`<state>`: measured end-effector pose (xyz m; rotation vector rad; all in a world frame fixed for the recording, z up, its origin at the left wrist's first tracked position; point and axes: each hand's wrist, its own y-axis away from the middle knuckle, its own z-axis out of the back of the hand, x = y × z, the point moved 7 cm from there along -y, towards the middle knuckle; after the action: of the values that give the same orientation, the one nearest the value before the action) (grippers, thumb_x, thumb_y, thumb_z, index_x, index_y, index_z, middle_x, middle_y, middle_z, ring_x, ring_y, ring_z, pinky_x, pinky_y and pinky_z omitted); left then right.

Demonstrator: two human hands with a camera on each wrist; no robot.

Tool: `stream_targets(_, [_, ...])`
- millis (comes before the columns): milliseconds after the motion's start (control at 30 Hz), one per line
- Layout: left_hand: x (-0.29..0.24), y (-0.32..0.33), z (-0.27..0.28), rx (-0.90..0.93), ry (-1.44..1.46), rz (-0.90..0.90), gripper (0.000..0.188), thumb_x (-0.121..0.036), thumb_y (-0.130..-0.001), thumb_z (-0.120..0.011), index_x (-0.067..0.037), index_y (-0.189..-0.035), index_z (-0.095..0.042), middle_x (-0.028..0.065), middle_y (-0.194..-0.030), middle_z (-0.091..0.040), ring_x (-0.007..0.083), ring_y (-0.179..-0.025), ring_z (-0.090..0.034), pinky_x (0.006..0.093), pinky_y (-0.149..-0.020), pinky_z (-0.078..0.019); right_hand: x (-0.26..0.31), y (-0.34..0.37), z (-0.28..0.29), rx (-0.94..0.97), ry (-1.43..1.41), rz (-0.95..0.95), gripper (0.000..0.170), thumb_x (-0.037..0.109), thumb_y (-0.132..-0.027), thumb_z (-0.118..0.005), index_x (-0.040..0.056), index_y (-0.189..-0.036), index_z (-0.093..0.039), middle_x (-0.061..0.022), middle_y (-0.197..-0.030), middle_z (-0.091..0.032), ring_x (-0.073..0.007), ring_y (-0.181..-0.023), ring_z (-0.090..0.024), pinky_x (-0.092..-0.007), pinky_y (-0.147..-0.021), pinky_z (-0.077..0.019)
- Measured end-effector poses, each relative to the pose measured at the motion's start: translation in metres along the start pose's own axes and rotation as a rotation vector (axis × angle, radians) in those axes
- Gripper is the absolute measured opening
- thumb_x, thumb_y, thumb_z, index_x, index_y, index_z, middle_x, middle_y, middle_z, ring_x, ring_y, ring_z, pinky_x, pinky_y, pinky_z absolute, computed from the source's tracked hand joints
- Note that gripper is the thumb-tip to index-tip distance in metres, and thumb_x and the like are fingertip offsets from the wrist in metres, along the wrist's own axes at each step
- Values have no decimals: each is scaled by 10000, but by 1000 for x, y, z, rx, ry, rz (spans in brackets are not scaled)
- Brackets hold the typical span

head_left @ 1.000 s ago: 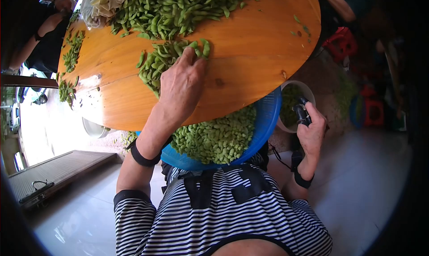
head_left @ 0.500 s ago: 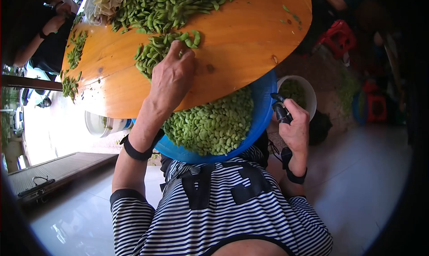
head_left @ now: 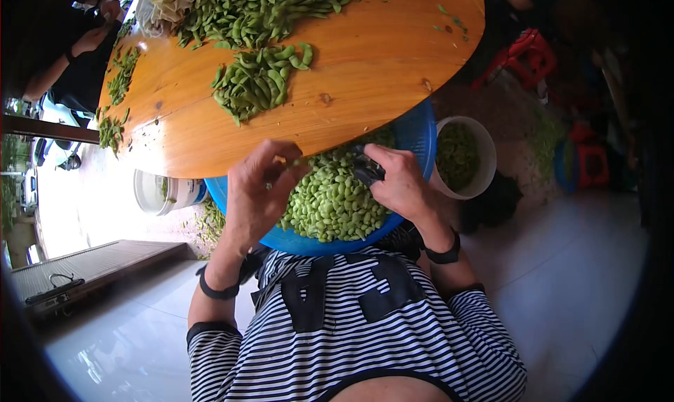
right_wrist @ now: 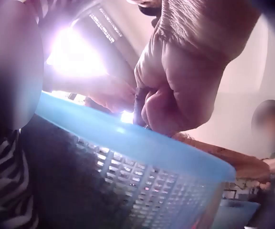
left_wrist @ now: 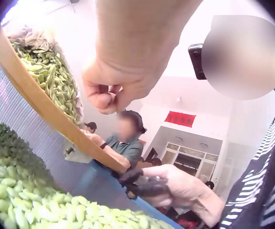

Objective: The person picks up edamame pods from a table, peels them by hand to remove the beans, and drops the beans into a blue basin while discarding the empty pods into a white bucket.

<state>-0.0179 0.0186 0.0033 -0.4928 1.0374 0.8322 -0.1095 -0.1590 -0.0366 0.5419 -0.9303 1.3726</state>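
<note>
Over the blue basket (head_left: 425, 139) of shelled green beans (head_left: 337, 205), both hands face each other. The left hand (head_left: 263, 184) has curled fingers and pinches a small, blurred green pod (head_left: 300, 165) near the table edge; in the left wrist view the left hand (left_wrist: 120, 83) hangs above the basket, fingertips together. Black coverings wrap the thumb and a finger of the right hand (head_left: 400, 181), whose fingers are curled; nothing is visibly held. The right wrist view shows the right hand (right_wrist: 180, 86) above the basket rim (right_wrist: 128, 138). A small pile of pods (head_left: 256, 82) lies on the table.
The wooden table (head_left: 365, 72) bears a large pod heap (head_left: 260, 16) and a cloth bag (head_left: 165, 7). A white bucket (head_left: 491, 156) stands right of the basket, another bucket (head_left: 147, 195) left. Red stools (head_left: 530, 54) and other people (head_left: 81, 51) are around the table.
The left hand has left the small pod pile and come back over the basket with a pod. The right hand has moved left, from beside the basket to above the beans.
</note>
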Motion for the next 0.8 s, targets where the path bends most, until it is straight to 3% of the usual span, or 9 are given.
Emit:
stream_targets(67, [11, 17, -3, 49, 112, -14, 176, 103, -829, -614, -3, -966, -586, -2, -830, -594, 33, -665, -526, 191, -571, -419, -1, -8, -6, 29, 23, -27, 352, -97, -605, -539, -44, -953, -557, -237, -849, -607, -435, -826, -599, -435, -670, -471])
stream_targets(200, [14, 34, -12, 121, 55, -7, 139, 70, -814, -650, -1, -922, -597, 30, -783, -604, 74, -647, -573, 212, -584, -448, -7, -16, -18, 157, 71, -116, 418, -77, -588, -523, -29, -998, -590, -247, -826, -619, -435, -819, -610, -432, -683, -486])
stream_targets(433, [42, 44, -14, 71, 143, 33, 115, 24, -823, -681, -2, -905, -605, 47, -777, -614, 99, -638, -592, 233, -572, -465, -10, -18, -38, 105, 111, -114, 456, -77, -612, -519, -4, -1051, -621, -248, -851, -628, -434, -822, -612, -442, -697, -496])
stream_targets(533, [45, 48, -16, 74, 126, 5, 124, 28, -816, -685, -2, -908, -608, 64, -793, -623, 120, -653, -614, 241, -579, -480, -6, -20, -41, 146, 172, -60, 483, -99, -644, -542, -40, -1120, -598, -273, -844, -630, -416, -813, -633, -441, -723, -511])
stream_targets(633, [45, 49, -18, 84, 77, -5, 137, 39, -804, -686, -1, -912, -610, 80, -806, -628, 144, -663, -631, 254, -588, -495, -2, -20, -39, 136, 46, -84, 479, -87, -651, -555, -24, -1124, -606, -266, -873, -639, -410, -848, -636, -436, -744, -509])
stream_targets(700, [46, 50, -17, 83, 37, -4, 145, 43, -797, -687, 0, -914, -612, 86, -810, -628, 156, -663, -636, 262, -592, -501, -10, -15, -33, 27, 23, -175, 405, -54, -658, -589, 1, -1056, -637, -227, -882, -659, -321, -795, -673, -358, -711, -508])
stream_targets(733, [46, 50, -17, 79, 25, -26, 147, 43, -795, -686, 1, -914, -611, 88, -805, -624, 161, -658, -635, 266, -590, -502, -11, -13, -32, 29, 23, -173, 405, -54, -658, -589, 1, -1056, -637, -227, -882, -659, -321, -795, -673, -358, -711, -508])
stream_targets(800, [45, 49, -17, 76, 14, -48, 149, 44, -793, -686, 2, -914, -610, 89, -801, -620, 166, -652, -634, 269, -587, -502, -23, -6, -21, -13, -93, -302, 383, -53, -671, -590, -25, -1052, -624, -183, -828, -659, -248, -785, -663, -314, -729, -497])
